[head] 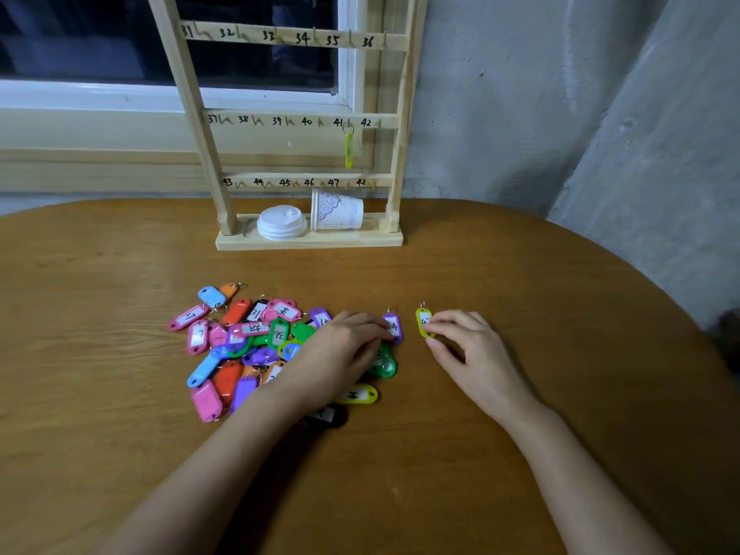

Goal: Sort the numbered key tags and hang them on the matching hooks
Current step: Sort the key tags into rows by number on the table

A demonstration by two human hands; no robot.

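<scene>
Fingertips on two tags, one tag up on the rack

Fingertips (433,327) of the right hand (468,348) are closed on the lower end of a yellow-green tag (423,319), which is pinched between thumb and forefinger and lies flat on the table (520,274), its ring pointed at the far edge. Just to its left, a purple tag (394,328) is touched by the nearly straight fingers of the left hand (344,346); nothing is gripped there, the tips are simply laid on it. The two tags are kept slightly apart. Under the left palm a green tag (385,364) is half covered, and nearer the front edge a yellow tag (360,394) and a black tag (330,415) are seen beside the wrist. Left of the hand, around the middle of the table, the heap of tags (240,346) is spread: pink, blue, red, orange, purple, green, some with the label side down. At the far edge the wooden rack (192,98) is stood, its rails marked 31 to 48. From hook 41 (348,124) a hung tag (349,151) is dangling edge-on. On the rack's base a paper cup (338,212) is laid on its side, next to a stack of white lids (281,223).
</scene>
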